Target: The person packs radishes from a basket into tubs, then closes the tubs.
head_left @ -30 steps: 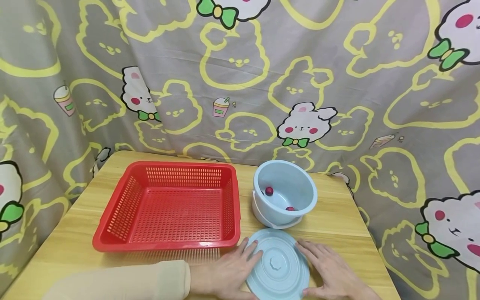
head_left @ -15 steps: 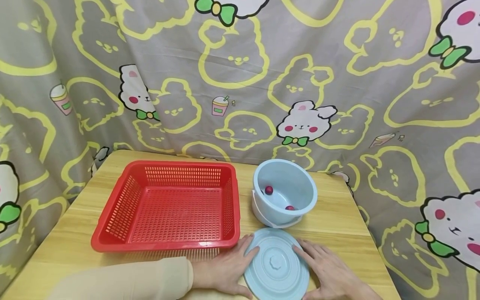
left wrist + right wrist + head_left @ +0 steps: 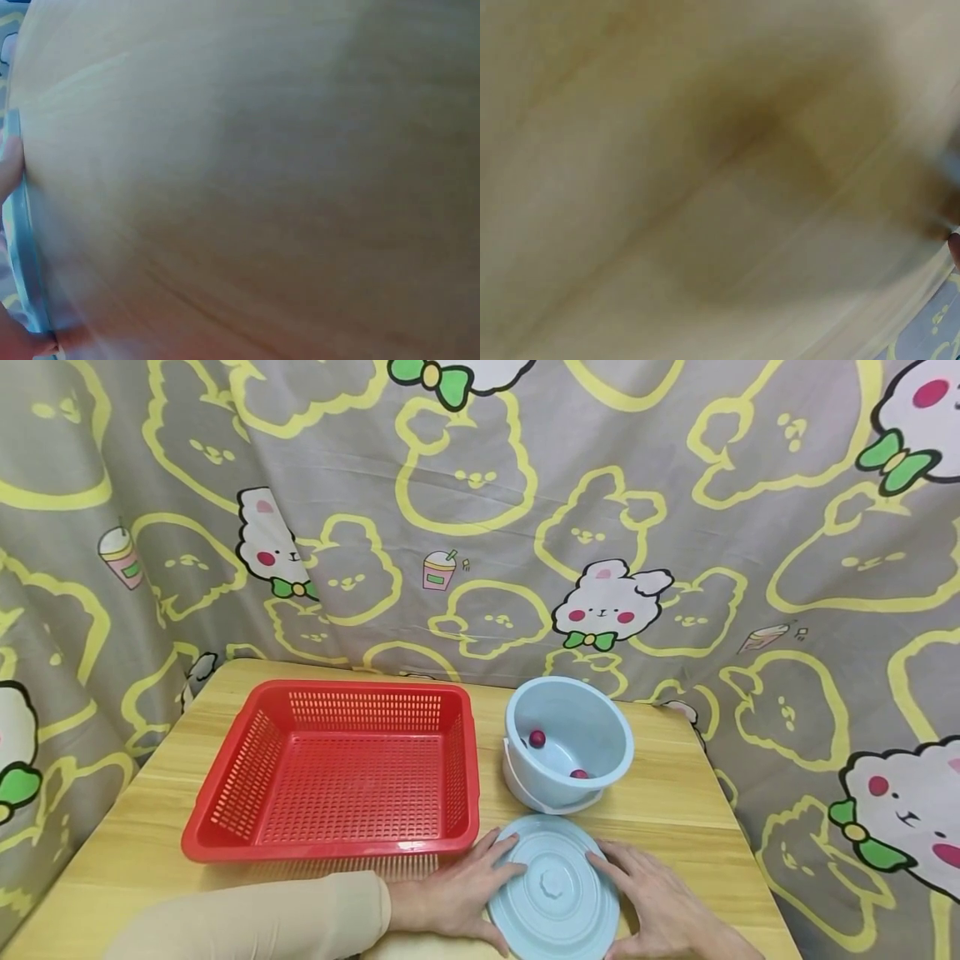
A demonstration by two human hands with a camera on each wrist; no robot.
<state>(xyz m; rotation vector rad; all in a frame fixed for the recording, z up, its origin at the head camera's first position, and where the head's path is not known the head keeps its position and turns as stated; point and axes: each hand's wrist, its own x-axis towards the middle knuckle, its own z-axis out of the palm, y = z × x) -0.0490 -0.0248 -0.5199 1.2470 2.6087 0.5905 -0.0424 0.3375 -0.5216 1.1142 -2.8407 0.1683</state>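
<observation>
A light blue round lid (image 3: 551,906) with a small raised knob lies on the wooden table, in front of a matching bucket (image 3: 532,785). My left hand (image 3: 461,893) rests at the lid's left side, fingers spread and their tips over the rim. On the opposite side my right hand (image 3: 663,897) touches the rim with extended fingers, its thumb near the lower edge. In the left wrist view the lid's edge (image 3: 26,255) shows at the far left, with fingertips against it. Two small dark red balls, one of them a ball (image 3: 537,739) at the left, lie inside the bucket.
A red rectangular plastic basket (image 3: 352,847) with perforated walls stands left of the bucket, close to my left hand. A patterned grey curtain (image 3: 480,568) hangs behind the wooden table (image 3: 675,760). The bucket's white handle (image 3: 536,802) hangs down at its front.
My left hand's fingers have shifted slightly along the lid's left rim, and the right hand has moved very little. Lid, bucket and basket stay in place.
</observation>
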